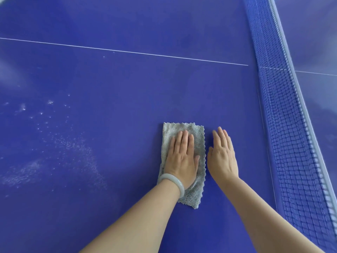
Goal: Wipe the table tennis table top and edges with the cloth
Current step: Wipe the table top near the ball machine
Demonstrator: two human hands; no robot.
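A grey folded cloth point(197, 143) lies flat on the blue table tennis table top point(127, 84). My left hand point(182, 157), with a pale bangle on its wrist, presses down on the cloth with straight fingers. My right hand point(223, 154) rests flat on the bare table just right of the cloth, fingers straight and together, holding nothing.
The blue net point(284, 110) with a white top band runs along the right side, close to my right hand. A thin white centre line point(127, 52) crosses the table farther away. White dusty specks and smears point(54, 139) cover the surface to the left.
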